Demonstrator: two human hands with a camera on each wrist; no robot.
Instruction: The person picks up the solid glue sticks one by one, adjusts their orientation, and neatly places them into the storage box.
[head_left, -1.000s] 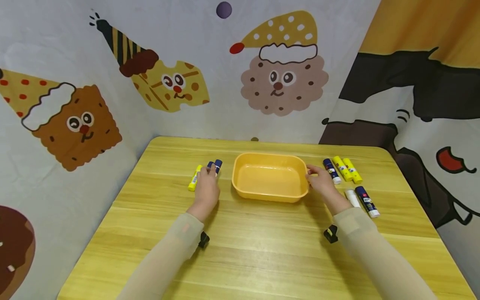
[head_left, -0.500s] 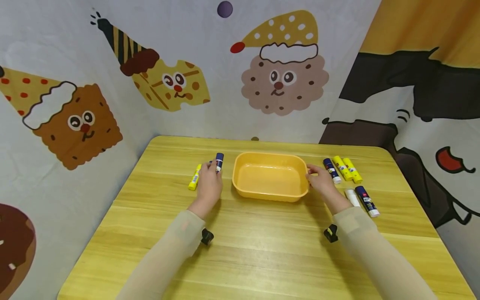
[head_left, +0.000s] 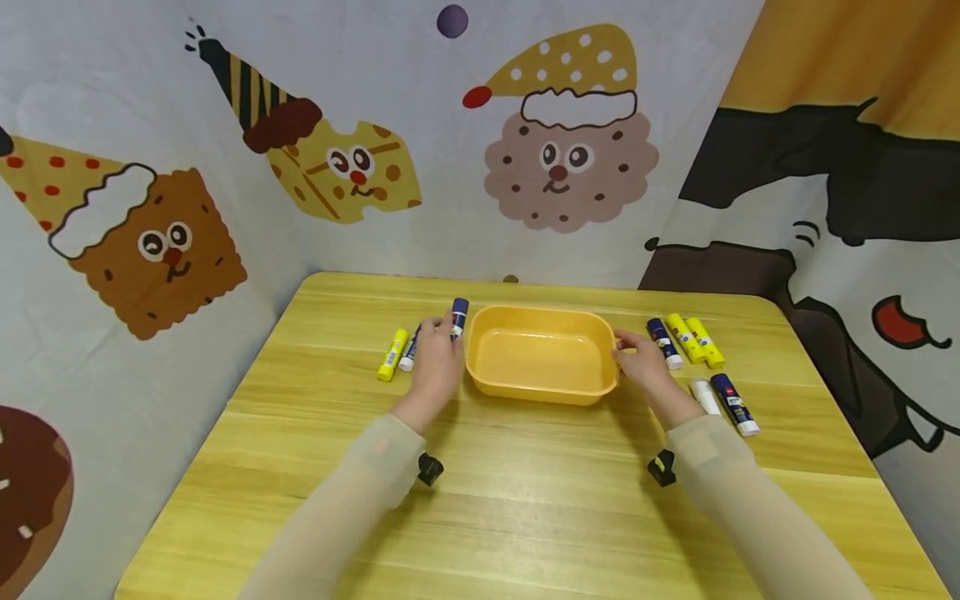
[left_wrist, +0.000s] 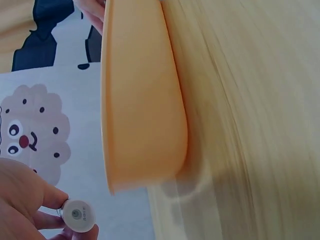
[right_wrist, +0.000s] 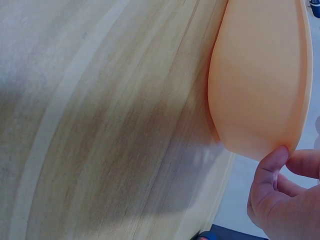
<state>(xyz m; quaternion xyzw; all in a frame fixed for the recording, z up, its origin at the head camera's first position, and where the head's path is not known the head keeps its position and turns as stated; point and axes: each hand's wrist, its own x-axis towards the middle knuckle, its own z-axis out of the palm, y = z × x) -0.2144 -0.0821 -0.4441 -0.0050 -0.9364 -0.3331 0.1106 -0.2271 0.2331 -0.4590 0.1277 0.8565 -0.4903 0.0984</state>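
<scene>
My left hand (head_left: 438, 360) grips a dark blue glue stick (head_left: 460, 312), raised just beside the left end of an orange plastic tray (head_left: 540, 367). In the left wrist view, the white round base of that glue stick (left_wrist: 79, 216) faces the camera between the fingers and thumb. At the tray's other end my right hand (head_left: 637, 360) pinches the rim; the right wrist view shows its thumb and forefinger on the tray's corner (right_wrist: 260, 100). Left of my left hand lie a yellow glue stick (head_left: 393, 356) and a second dark blue one (head_left: 408, 353), partly hidden by that hand.
Right of the tray lie a blue glue stick (head_left: 664, 343), two yellow ones (head_left: 686, 338), a white tube (head_left: 703, 395) partly covered by my right forearm, and another blue one (head_left: 735, 404). A cartoon-printed cloth (head_left: 450, 242) hangs behind the wooden table (head_left: 525, 500).
My left hand has picked the blue glue stick up from beside the other one and moved right toward the tray. My right hand and the tray have stayed in place.
</scene>
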